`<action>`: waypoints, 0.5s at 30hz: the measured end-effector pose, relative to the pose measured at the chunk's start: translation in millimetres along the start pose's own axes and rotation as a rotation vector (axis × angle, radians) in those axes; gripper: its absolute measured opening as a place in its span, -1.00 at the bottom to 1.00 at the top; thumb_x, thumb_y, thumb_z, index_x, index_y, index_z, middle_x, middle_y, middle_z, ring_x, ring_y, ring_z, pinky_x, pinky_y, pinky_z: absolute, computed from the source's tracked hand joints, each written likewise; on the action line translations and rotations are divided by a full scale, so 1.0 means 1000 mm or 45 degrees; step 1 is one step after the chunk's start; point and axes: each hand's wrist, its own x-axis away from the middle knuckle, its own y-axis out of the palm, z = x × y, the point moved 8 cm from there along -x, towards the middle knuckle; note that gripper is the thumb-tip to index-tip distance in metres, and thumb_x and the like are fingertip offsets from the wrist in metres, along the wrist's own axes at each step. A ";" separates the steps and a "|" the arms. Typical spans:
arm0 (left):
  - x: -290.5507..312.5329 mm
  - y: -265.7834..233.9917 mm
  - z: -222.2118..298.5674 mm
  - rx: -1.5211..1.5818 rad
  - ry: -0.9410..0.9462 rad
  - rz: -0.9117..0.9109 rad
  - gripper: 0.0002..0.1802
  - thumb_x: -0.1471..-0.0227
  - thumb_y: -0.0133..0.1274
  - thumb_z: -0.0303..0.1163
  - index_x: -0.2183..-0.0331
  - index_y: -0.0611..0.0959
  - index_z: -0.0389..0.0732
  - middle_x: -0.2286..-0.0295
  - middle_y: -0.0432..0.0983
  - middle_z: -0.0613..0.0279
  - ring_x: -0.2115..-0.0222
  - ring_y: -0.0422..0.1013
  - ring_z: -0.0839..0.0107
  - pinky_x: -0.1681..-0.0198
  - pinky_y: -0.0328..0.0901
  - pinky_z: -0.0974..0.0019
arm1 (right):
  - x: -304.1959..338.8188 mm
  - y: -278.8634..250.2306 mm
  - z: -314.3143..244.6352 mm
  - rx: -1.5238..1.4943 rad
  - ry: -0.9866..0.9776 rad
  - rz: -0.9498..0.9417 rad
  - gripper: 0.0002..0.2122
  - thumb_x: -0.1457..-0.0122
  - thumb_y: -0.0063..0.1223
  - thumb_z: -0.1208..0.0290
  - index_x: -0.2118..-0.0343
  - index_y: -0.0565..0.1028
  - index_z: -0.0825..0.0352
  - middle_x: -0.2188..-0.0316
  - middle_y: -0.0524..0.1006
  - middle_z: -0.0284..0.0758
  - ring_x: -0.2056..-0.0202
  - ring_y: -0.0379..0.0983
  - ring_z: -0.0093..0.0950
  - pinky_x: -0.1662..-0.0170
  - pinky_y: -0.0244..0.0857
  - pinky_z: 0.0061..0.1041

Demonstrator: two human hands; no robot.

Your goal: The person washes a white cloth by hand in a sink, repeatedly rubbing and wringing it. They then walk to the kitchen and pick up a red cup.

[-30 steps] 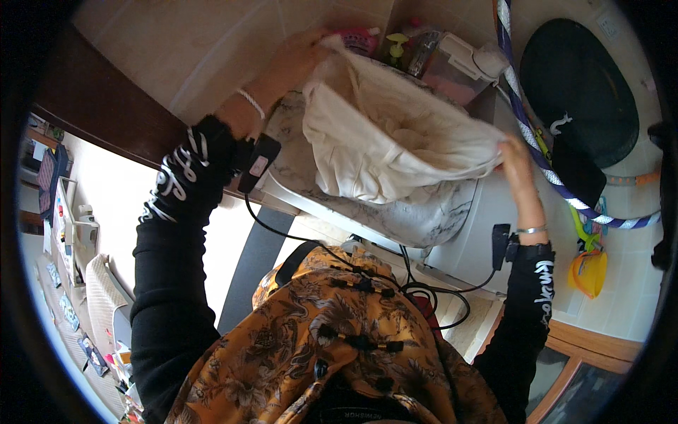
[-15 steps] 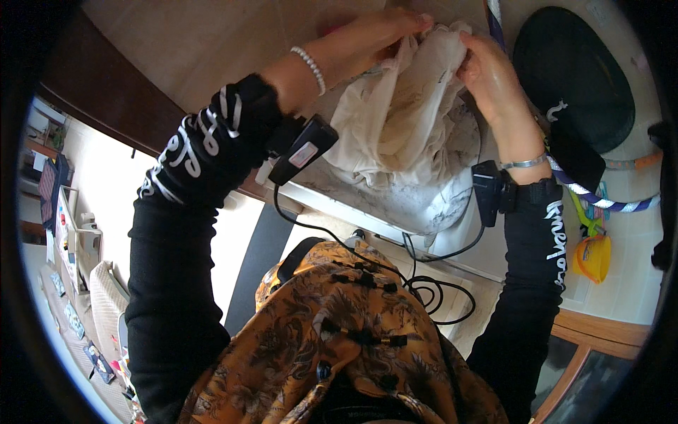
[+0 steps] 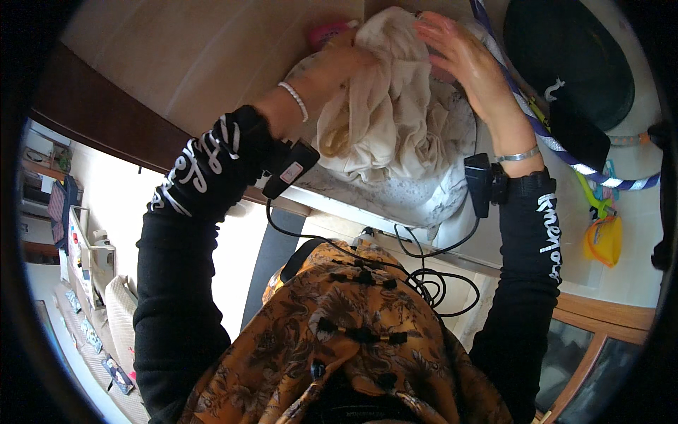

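Note:
A crumpled cream cloth (image 3: pixel 385 116) rises in loose folds from a white marble-patterned basin (image 3: pixel 417 206) ahead of me. My left hand (image 3: pixel 346 62) holds the raised upper part of the cloth from its left side; the fingers are hidden behind the folds. At the cloth's upper right, my right hand (image 3: pixel 455 49) is open with its fingers spread. Those fingertips are close beside the fabric, and I cannot tell whether they touch it.
A pink object (image 3: pixel 330 32) lies behind the basin. To the right are a purple-and-white hoop (image 3: pixel 590 172), a dark oval panel (image 3: pixel 575 63) and a yellow toy bucket (image 3: pixel 602 240). A black cable (image 3: pixel 452 311) links the boxes strapped to my wrists and hangs below the basin.
My right hand has let go of the cloth and spread its fingers. My left hand has moved down and left, partly behind the cloth, whose folds have shifted.

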 end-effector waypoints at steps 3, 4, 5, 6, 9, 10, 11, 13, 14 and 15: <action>0.012 0.002 0.031 0.245 0.085 -0.005 -0.51 0.12 0.10 -0.48 0.07 0.47 -0.31 0.22 0.48 0.04 0.19 0.43 0.26 0.16 0.38 0.27 | 0.027 -0.035 0.032 0.144 0.127 0.087 -0.39 -0.17 -0.09 -0.05 -0.20 0.18 0.21 -0.20 0.19 -0.20 -0.23 0.07 -0.32 -0.23 -0.02 -0.32; 0.016 0.001 0.041 0.183 0.070 0.081 -0.55 0.09 0.06 -0.49 0.07 0.48 -0.30 0.24 0.47 0.03 0.21 0.42 0.25 0.19 0.37 0.29 | 0.043 -0.042 0.053 0.197 0.241 0.121 -0.39 -0.16 -0.05 -0.02 -0.20 0.17 0.22 -0.20 0.18 -0.21 -0.23 0.06 -0.32 -0.23 -0.02 -0.33; 0.023 0.002 0.063 -0.047 0.211 0.104 -0.58 0.06 0.03 -0.49 0.08 0.47 -0.29 0.23 0.47 0.03 0.21 0.42 0.26 0.18 0.36 0.30 | 0.054 -0.044 0.072 0.236 0.302 0.127 -0.38 -0.15 -0.02 0.02 -0.20 0.17 0.23 -0.21 0.17 -0.21 -0.24 0.04 -0.31 -0.23 -0.02 -0.33; 0.032 0.007 0.086 -0.274 0.377 0.101 -0.60 0.03 0.01 -0.49 0.08 0.46 -0.28 0.23 0.46 0.03 0.22 0.41 0.26 0.18 0.35 0.32 | 0.066 -0.044 0.099 0.288 0.482 0.124 -0.27 -0.11 0.01 -0.05 -0.23 0.06 0.26 -0.24 0.07 -0.18 -0.26 -0.04 -0.31 -0.24 -0.07 -0.35; 0.062 0.022 0.145 -0.907 0.822 0.096 -0.65 -0.03 -0.04 -0.49 0.08 0.44 -0.27 0.23 0.45 0.04 0.24 0.40 0.28 0.16 0.33 0.34 | 0.094 -0.043 0.143 0.413 0.618 0.007 -0.11 -0.03 0.12 -0.06 -0.27 -0.08 0.34 -0.27 -0.03 -0.10 -0.29 -0.13 -0.27 -0.27 -0.14 -0.36; 0.069 0.023 0.157 -1.034 0.869 0.105 -0.65 -0.03 -0.03 -0.49 0.08 0.44 -0.27 0.23 0.45 0.04 0.24 0.40 0.28 0.16 0.33 0.34 | 0.098 -0.041 0.151 0.456 0.610 -0.028 -0.09 -0.01 0.15 -0.04 -0.27 -0.10 0.37 -0.27 -0.03 -0.08 -0.29 -0.14 -0.25 -0.27 -0.15 -0.36; 0.077 0.023 0.170 -1.164 0.922 0.120 -0.65 -0.03 -0.03 -0.48 0.08 0.44 -0.27 0.23 0.45 0.04 0.24 0.40 0.28 0.16 0.33 0.34 | 0.098 -0.040 0.157 0.504 0.590 -0.030 -0.08 0.00 0.18 -0.01 -0.27 -0.11 0.38 -0.27 -0.04 -0.06 -0.29 -0.15 -0.24 -0.27 -0.17 -0.36; 0.085 0.022 0.190 -1.352 0.966 0.146 -0.64 -0.02 -0.03 -0.48 0.08 0.44 -0.27 0.23 0.45 0.04 0.24 0.40 0.28 0.16 0.33 0.34 | 0.096 -0.040 0.162 0.616 0.557 -0.021 -0.05 0.03 0.23 0.05 -0.26 -0.12 0.41 -0.27 -0.06 -0.03 -0.30 -0.18 -0.23 -0.28 -0.21 -0.37; 0.089 0.021 0.199 -1.428 0.977 0.162 -0.64 -0.02 -0.03 -0.48 0.08 0.44 -0.27 0.23 0.45 0.04 0.24 0.40 0.28 0.16 0.33 0.34 | 0.091 -0.039 0.164 0.623 0.564 -0.007 -0.04 0.06 0.27 0.11 -0.26 -0.13 0.40 -0.28 -0.09 -0.02 -0.30 -0.22 -0.22 -0.29 -0.25 -0.38; 0.093 0.018 0.207 -1.503 0.975 0.184 -0.64 -0.02 -0.02 -0.47 0.08 0.45 -0.27 0.23 0.45 0.04 0.24 0.40 0.28 0.16 0.33 0.34 | 0.086 -0.036 0.160 0.624 0.483 0.010 -0.04 0.07 0.28 0.12 -0.26 -0.13 0.40 -0.27 -0.08 -0.03 -0.30 -0.21 -0.22 -0.29 -0.25 -0.38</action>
